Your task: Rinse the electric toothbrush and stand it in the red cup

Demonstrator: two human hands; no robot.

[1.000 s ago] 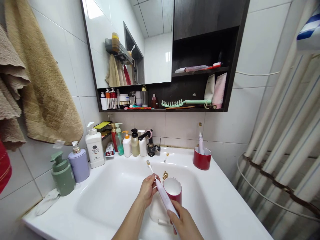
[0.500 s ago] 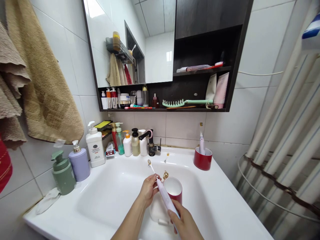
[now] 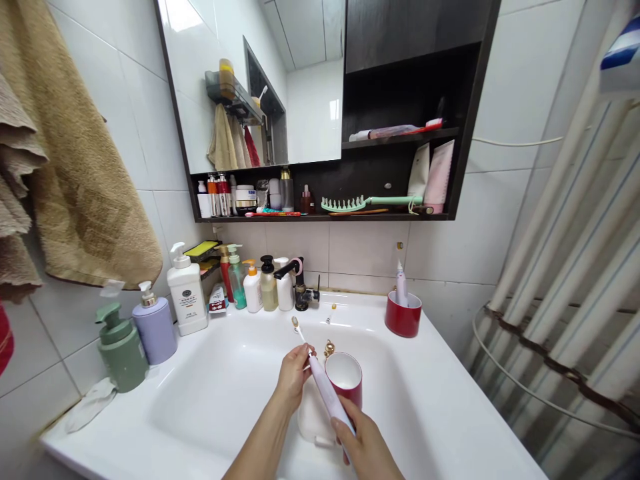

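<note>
A pale lilac electric toothbrush (image 3: 326,388) slants over the sink basin (image 3: 215,393), its bristled head pointing away toward the faucet. My right hand (image 3: 364,437) is wrapped round the lower part of its handle. At the neck, where the brush head meets the handle, my left hand (image 3: 294,373) pinches with thumb and fingers. Below the toothbrush, a red cup (image 3: 345,377) with a white inside stands in the basin. A white box-like object (image 3: 313,420) lies beside it, partly covered by my hands and the toothbrush.
A black faucet (image 3: 300,287) rises behind the basin, with several pump bottles (image 3: 253,290) to its left. On the right ledge, a red cup-like holder (image 3: 403,317) contains a lilac device (image 3: 401,287). A mirror cabinet (image 3: 400,217) hangs above; pipes (image 3: 560,267) run along the right.
The view has shifted slightly, so everything sits a little further left. Both hands keep the same hold on the electric toothbrush.
</note>
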